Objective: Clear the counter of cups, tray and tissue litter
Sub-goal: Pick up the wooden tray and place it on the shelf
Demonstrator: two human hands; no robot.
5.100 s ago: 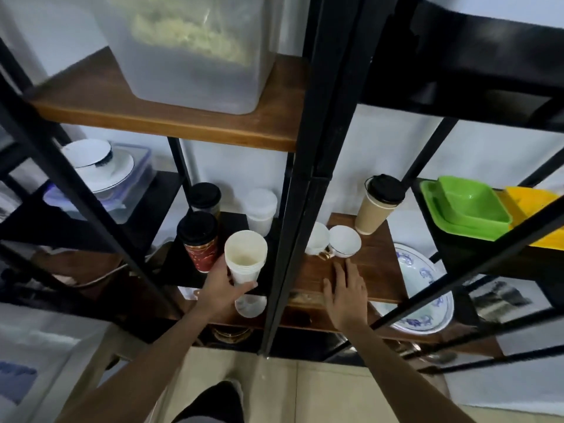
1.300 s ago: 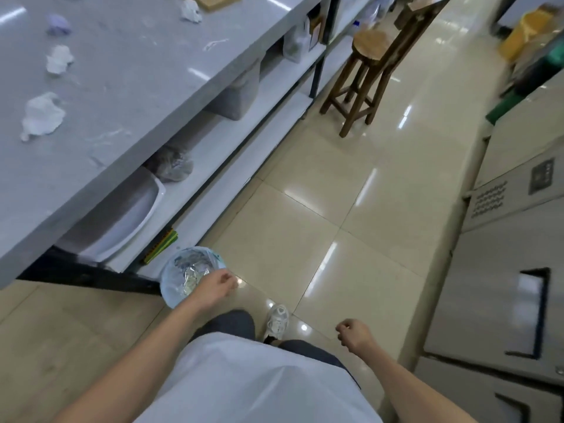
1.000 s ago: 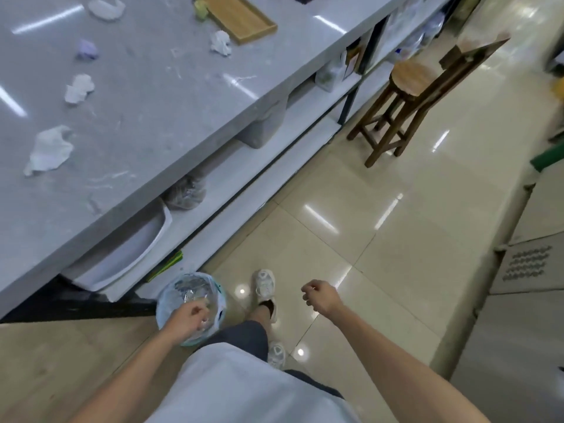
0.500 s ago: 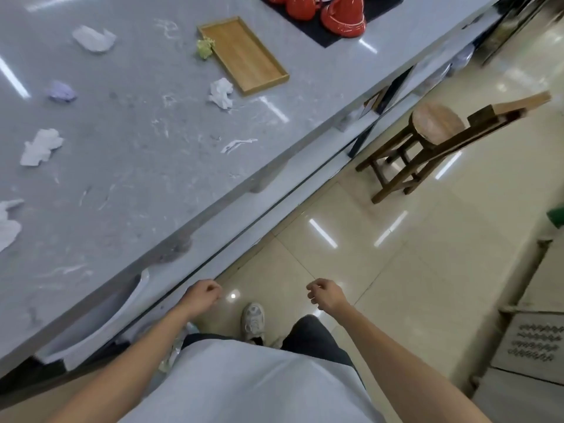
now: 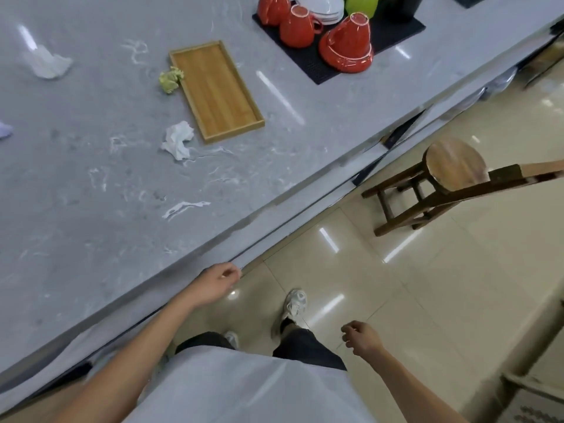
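Observation:
An empty wooden tray (image 5: 215,90) lies on the grey marble counter (image 5: 91,184). A crumpled white tissue (image 5: 178,140) sits at the tray's near corner and a yellow-green wad (image 5: 170,80) touches its left side. Another white tissue (image 5: 45,63) lies far left, and a pale purple scrap (image 5: 4,129) shows at the left edge. My left hand (image 5: 217,280) hangs by the counter's front edge, fingers curled, holding nothing. My right hand (image 5: 360,336) is a loose empty fist over the floor.
Red cups (image 5: 346,45) stand upside down on a black mat (image 5: 317,65) at the counter's far end, with white saucers and green cups behind. A wooden stool (image 5: 451,166) and a chair back stand on the tiled floor to the right. A cabinet edges the right side.
The view has swung from the shelf unit, past a floor bin, up to the counter. My left hand has left the bin and risen to the counter edge. My right hand has dropped lower.

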